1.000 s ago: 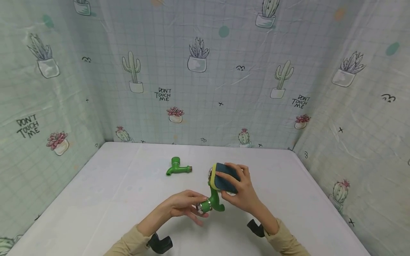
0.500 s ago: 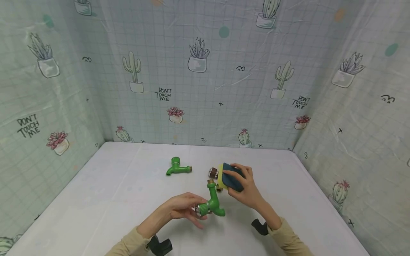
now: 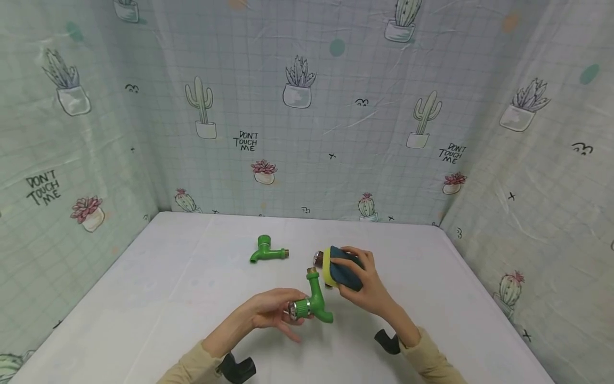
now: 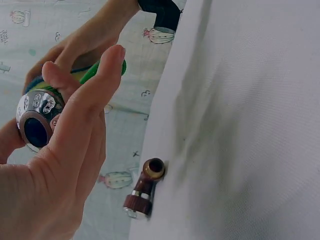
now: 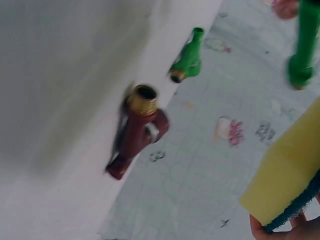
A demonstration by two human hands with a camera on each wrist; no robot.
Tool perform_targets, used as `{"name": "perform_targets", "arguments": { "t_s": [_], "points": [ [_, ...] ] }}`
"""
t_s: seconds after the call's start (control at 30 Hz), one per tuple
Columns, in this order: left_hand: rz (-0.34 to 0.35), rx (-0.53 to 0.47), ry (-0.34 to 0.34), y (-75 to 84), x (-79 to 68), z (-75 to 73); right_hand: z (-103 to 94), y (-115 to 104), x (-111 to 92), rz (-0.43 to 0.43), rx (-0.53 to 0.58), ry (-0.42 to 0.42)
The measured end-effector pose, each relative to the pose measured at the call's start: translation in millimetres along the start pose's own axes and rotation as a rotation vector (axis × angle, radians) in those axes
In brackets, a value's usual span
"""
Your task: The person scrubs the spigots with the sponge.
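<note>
My left hand (image 3: 275,309) grips a green faucet (image 3: 316,301) by its knob end, which has a silvery cap. The faucet is held in the air, its brass threaded end pointing up and away and its spout toward the right. In my right hand (image 3: 368,282) is a sponge (image 3: 343,269), yellow with a dark blue-green scouring side. The sponge's yellow face is turned toward the faucet, a small gap from the threaded end in the head view. Behind the sponge lies a brown faucet (image 5: 137,130) on the table, partly hidden in the head view.
A second green faucet (image 3: 266,252) lies farther back, left of the brown one. The white table (image 3: 201,277) is walled on three sides by cactus-print cloth (image 3: 331,122). Black curved pieces (image 3: 237,368) sit at both wrists.
The sponge has left the held faucet's threaded end, moving right and then slightly back left. The brown faucet shows more, and the held faucet has shifted a little left.
</note>
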State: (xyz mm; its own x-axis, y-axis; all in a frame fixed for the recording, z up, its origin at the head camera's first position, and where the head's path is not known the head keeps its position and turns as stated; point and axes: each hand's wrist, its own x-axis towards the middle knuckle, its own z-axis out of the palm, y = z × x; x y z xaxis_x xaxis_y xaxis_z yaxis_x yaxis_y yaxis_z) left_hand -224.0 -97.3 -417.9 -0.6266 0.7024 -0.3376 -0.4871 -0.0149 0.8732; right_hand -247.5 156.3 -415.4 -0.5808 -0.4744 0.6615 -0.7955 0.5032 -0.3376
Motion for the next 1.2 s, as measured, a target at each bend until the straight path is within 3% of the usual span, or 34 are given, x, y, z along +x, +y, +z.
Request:
{"name": "perform_targets", "arguments": {
  "t_s": [0.13,0.37,0.6,0.7,0.77,0.93,1.07,1.2],
  "points": [
    [0.025,-0.017,0.029,1.0,1.1,0.4,0.0,-14.7,0.7,-0.070,-0.030,-0.040],
    [0.064,-0.027,0.087,3.0,1.3,0.9,6.7,-28.5,-2.7,-0.113,-0.210,-0.083],
    [0.115,-0.008,0.170,2.9,0.2,-3.2,-2.9,-31.9,-12.7,-0.091,-0.182,-0.204],
    [0.142,0.030,0.201,2.9,-0.1,-3.0,-6.7,-33.1,-8.7,-0.051,-0.156,-0.156],
    [0.153,0.058,0.213,2.6,1.3,-0.4,-3.2,-35.2,-4.3,-0.023,-0.156,-0.075],
    [0.138,0.078,0.193,0.7,5.7,12.6,18.9,-37.9,4.4,-0.007,-0.289,0.047],
    [0.136,0.067,0.228,-0.9,7.6,17.6,25.1,-39.2,5.2,-0.026,-0.408,0.032],
    [0.144,0.045,0.257,-0.5,6.9,15.9,17.5,-42.3,-0.5,0.022,-0.391,-0.060]
  ]
}}
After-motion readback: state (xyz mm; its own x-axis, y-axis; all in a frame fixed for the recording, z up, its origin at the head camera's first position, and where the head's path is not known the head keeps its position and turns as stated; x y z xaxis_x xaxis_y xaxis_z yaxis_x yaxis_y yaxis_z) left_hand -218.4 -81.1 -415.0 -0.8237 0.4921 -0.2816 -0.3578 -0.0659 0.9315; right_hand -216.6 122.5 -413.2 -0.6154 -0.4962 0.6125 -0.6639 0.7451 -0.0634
